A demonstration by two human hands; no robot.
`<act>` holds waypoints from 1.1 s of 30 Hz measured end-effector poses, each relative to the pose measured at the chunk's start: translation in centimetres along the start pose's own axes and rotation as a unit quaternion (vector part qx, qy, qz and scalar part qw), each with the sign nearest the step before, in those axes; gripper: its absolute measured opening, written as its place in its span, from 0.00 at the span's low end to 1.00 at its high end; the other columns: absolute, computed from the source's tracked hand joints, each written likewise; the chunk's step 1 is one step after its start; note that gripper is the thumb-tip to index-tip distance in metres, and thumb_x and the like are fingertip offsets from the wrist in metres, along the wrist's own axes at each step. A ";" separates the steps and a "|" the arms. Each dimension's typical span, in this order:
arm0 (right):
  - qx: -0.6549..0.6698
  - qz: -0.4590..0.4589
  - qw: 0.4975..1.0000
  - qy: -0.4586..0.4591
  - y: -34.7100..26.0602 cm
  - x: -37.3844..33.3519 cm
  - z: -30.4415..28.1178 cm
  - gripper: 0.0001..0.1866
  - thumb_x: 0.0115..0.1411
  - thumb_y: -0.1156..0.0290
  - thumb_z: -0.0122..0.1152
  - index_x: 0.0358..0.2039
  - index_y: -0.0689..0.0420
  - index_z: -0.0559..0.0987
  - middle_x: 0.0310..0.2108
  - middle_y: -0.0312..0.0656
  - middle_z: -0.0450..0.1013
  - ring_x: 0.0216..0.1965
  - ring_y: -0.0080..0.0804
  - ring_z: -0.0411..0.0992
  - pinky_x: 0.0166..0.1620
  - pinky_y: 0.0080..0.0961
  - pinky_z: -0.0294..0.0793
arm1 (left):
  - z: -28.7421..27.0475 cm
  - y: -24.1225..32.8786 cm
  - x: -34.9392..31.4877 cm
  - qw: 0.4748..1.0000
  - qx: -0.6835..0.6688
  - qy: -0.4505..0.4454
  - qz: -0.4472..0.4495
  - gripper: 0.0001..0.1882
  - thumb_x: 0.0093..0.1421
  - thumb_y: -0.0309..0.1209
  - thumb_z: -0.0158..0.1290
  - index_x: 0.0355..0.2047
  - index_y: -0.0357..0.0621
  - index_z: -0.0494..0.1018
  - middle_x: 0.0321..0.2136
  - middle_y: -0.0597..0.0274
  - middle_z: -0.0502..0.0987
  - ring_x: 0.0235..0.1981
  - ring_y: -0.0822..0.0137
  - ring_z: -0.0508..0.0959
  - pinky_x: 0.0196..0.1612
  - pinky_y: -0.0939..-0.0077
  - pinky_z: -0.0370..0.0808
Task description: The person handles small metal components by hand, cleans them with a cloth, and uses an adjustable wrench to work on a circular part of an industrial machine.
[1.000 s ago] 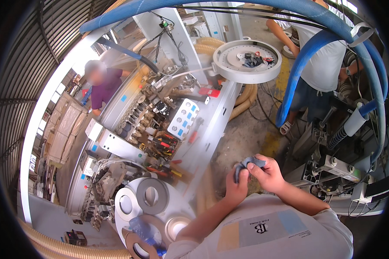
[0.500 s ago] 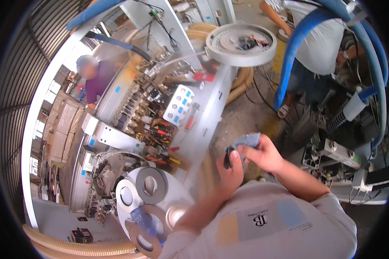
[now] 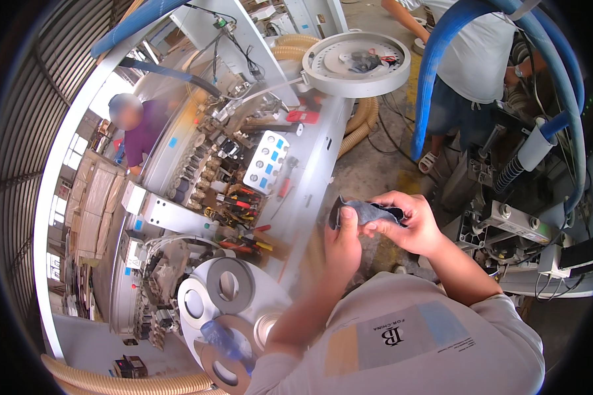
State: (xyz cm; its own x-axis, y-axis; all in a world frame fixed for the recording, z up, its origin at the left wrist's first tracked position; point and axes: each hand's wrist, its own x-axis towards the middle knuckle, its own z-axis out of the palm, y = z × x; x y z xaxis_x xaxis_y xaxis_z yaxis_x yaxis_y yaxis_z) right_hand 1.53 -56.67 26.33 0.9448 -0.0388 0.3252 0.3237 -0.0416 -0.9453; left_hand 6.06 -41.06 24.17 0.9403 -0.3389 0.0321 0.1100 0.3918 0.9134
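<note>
In front of my chest I hold a crumpled grey-blue, cloth-like piece (image 3: pixel 370 212) with black edges, and I cannot make out its exact kind. My left hand (image 3: pixel 344 245) pinches its left end, thumb on top, and a dark flap stands up beside the thumb. At the other end, my right hand (image 3: pixel 416 222) has its fingers curled round the piece, whose black edge shows near the fingertips. Between the two hands the grey-blue middle is stretched and creased.
Left of me, a machine bench (image 3: pixel 303 204) bears pliers and screwdrivers (image 3: pixel 240 201), a white plate with holes (image 3: pixel 265 162) and tape rolls on a white disc (image 3: pixel 211 266). A round tray (image 3: pixel 357 82) stands ahead. Blue hoses (image 3: pixel 428 85) hang at right. Two people work nearby.
My hands have moved slightly apart and the grey-blue piece is spread wider between them, with more black edge showing. The whole view has shifted a little.
</note>
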 end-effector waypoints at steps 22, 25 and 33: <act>-0.039 -0.098 0.994 0.007 -0.8 -1.8 -1.9 0.20 0.51 0.77 0.79 0.46 0.60 0.84 0.41 0.43 0.83 0.42 0.29 0.81 0.45 0.26 0.80 | -2.0 0.6 -1.5 0.957 0.178 -0.141 0.180 0.19 0.70 0.42 0.54 0.50 0.37 0.75 0.45 0.55 0.78 0.44 0.64 0.79 0.49 0.71 0.74; -0.115 -0.154 0.981 -0.016 -0.5 -1.4 -2.2 0.22 0.48 0.74 0.81 0.45 0.60 0.84 0.36 0.42 0.82 0.35 0.32 0.81 0.38 0.27 0.78 | -1.7 -0.1 -2.7 0.962 0.234 -0.068 0.127 0.18 0.70 0.43 0.54 0.49 0.40 0.76 0.38 0.58 0.80 0.39 0.65 0.81 0.45 0.70 0.76; -0.144 -0.122 0.981 -0.034 1.1 -2.3 -0.7 0.18 0.48 0.66 0.81 0.36 0.58 0.83 0.26 0.39 0.78 0.26 0.31 0.76 0.29 0.26 0.73 | 0.0 0.0 -3.8 0.951 0.303 0.057 0.002 0.19 0.71 0.41 0.46 0.40 0.36 0.74 0.38 0.58 0.78 0.40 0.66 0.77 0.45 0.65 0.74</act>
State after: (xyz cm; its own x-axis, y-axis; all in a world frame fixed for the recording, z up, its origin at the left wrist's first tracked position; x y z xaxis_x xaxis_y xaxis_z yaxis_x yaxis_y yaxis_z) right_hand -0.26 -57.29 24.53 0.8454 0.0729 0.5292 0.5222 -0.3219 -0.7898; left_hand 2.47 -39.73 24.08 0.9727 -0.2309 0.0228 -0.0667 -0.1843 0.9806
